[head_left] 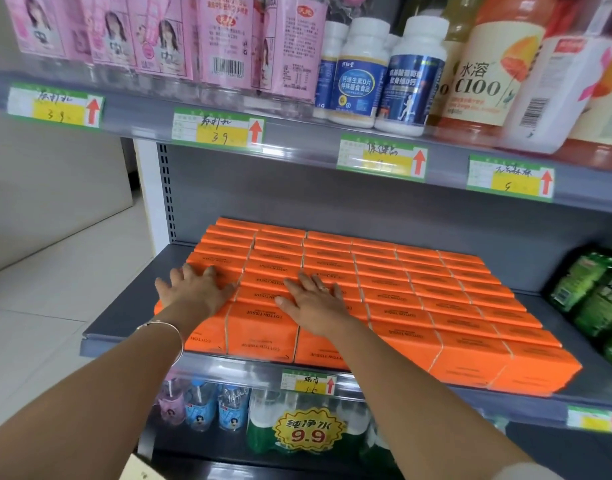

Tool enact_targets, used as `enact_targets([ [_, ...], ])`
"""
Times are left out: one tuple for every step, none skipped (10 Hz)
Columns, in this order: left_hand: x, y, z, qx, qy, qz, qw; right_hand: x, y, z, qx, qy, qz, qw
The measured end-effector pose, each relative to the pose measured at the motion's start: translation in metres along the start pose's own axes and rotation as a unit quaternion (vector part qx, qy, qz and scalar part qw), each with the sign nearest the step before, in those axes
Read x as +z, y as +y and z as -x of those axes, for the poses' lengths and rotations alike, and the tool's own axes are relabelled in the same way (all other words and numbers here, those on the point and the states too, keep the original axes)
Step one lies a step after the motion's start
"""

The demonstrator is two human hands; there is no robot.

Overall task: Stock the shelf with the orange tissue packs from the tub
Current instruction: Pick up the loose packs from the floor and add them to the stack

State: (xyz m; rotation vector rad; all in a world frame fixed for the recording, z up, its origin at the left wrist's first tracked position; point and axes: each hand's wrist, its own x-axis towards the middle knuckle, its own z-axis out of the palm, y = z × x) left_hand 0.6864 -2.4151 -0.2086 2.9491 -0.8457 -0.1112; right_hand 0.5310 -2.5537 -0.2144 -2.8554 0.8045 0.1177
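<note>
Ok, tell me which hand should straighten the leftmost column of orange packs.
Left, probably. The left hand lies flat on that column of orange packs, while the right hand rests further right, on the middle columns.

The pink bottles (124, 36) are cut off by the top edge, and the green packs (595, 292) by the right edge. The juice bottles (488, 74) at upper right are blurred. Parts of the orange tissue packs (401, 289) are hidden beneath both hands (left hand (193, 289), right hand (315, 303)). The handwriting on the price tags (214, 128) cannot be read.
</note>
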Motion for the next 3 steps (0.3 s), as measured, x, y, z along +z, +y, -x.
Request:
enact_targets([
  [-0.003, 0.018, 0.008, 0.073, 0.025, -0.003, 0.997, -0.004, 0.002, 0.002, -0.004, -0.007, -0.010, 1.000],
  [-0.008, 0.039, 0.019, 0.148, 0.020, 0.010, 0.989, -0.011, 0.005, 0.009, -0.001, -0.018, -0.029, 0.999],
  [-0.020, 0.060, 0.033, 0.206, 0.024, 0.032, 0.978, -0.023, 0.008, 0.021, -0.008, -0.001, -0.070, 0.997],
])
